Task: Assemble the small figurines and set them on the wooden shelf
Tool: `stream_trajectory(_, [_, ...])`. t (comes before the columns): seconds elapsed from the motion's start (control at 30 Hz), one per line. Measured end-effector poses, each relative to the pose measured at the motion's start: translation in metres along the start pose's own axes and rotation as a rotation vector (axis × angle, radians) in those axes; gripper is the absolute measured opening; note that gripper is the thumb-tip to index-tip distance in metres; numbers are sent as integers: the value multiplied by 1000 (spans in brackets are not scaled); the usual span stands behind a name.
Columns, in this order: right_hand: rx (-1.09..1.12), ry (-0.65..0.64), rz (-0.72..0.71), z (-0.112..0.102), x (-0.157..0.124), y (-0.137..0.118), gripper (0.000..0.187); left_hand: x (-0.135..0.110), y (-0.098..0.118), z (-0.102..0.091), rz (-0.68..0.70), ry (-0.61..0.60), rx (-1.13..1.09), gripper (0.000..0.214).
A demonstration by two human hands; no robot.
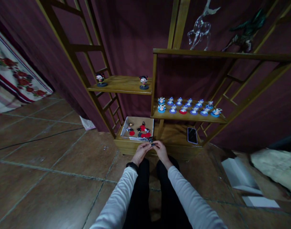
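black-haired figurine — both hands, near box edge

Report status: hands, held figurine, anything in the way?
Left hand and right hand both pinching small black-haired figurine. Figurine by near right corner of shallow, pale, open-topped box. No obstruction seen at the hands.

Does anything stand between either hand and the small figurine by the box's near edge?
Nothing visible: left hand and right hand both have their grip on the figurine; the box lies beyond it.
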State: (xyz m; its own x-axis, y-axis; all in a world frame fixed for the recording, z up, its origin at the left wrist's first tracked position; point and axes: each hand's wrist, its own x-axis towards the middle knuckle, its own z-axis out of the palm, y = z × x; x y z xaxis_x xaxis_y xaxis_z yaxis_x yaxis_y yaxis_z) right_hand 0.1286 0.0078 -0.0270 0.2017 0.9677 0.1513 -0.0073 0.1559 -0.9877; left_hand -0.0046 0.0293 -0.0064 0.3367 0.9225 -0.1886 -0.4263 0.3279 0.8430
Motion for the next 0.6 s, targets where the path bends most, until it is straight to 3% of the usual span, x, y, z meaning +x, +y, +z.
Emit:
stream_trajectory(0.13, [41, 40, 26, 2, 2, 3, 29, 4, -5, -2, 83, 59, 141, 32])
stream_trajectory(0.3, [108, 15, 140, 1, 2, 6, 29, 10, -12, -3, 194, 169, 226, 33])
stream_trajectory(0.6, [328, -23, 332, -4, 4, 3, 36, 7, -14, 4, 260, 126, 319, 41])
